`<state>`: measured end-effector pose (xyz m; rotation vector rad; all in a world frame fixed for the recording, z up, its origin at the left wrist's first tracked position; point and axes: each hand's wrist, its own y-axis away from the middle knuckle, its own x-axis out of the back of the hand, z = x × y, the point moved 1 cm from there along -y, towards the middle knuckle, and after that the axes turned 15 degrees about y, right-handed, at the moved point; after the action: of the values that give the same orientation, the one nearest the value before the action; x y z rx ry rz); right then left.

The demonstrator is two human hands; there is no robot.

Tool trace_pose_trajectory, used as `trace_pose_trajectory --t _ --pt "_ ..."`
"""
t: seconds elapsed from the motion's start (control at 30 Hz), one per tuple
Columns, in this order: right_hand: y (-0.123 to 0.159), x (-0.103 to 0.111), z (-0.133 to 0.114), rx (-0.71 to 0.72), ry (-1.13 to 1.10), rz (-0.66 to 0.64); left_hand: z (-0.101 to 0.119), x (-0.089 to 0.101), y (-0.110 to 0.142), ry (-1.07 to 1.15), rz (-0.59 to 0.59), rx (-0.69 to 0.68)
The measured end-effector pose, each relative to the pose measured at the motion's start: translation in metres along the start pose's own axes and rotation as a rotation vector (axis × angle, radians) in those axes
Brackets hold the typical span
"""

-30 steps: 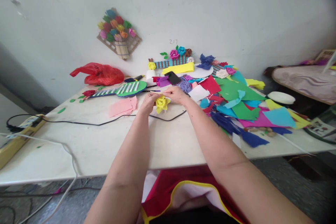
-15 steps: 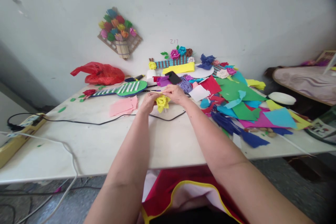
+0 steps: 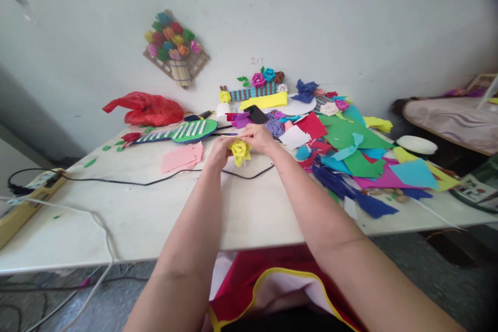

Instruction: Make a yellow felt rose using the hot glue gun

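Note:
A yellow paper flower (image 3: 240, 152) hangs between my two hands over the table, its ruffled petals facing me. My left hand (image 3: 220, 152) is closed on the flower's left side, with its fingertips partly hidden behind the petals. Just above the flower runs a thin pale stick (image 3: 232, 137). The fingers of my right hand (image 3: 260, 139) are pinched together at the stick's right end, close to the top of the flower. Pink paper sheets (image 3: 181, 157) lie left of my left hand.
A black cord (image 3: 146, 183) crosses the table below my hands, from a power strip (image 3: 31, 207). Coloured paper (image 3: 352, 137) piles up at right. At the back are a guitar-shaped craft (image 3: 194, 131), a red plastic bag (image 3: 150, 109), scissors (image 3: 198, 115) and a black phone (image 3: 256, 114).
Both hands stay nearly in place around the yellow flower, which has turned slightly. The whole view has shifted a little.

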<state>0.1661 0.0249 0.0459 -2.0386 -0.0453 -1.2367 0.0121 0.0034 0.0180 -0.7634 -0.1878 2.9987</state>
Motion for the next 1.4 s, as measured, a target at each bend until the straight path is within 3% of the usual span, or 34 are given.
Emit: trace_pose_trajectory --t 0.6,0.83,1.4 --pt "0.0 0.001 -0.009 -0.06 0.061 -0.042 0.0 0.001 -0.001 -0.093 -0.056 0.006" --pt "0.004 0.007 -0.018 -0.084 0.1 0.003 0.0 0.004 -0.002 -0.064 -0.09 -0.013" --pt "0.002 0.002 -0.003 -0.016 -0.108 -0.055 -0.001 0.006 -0.003 -0.031 -0.029 0.011"
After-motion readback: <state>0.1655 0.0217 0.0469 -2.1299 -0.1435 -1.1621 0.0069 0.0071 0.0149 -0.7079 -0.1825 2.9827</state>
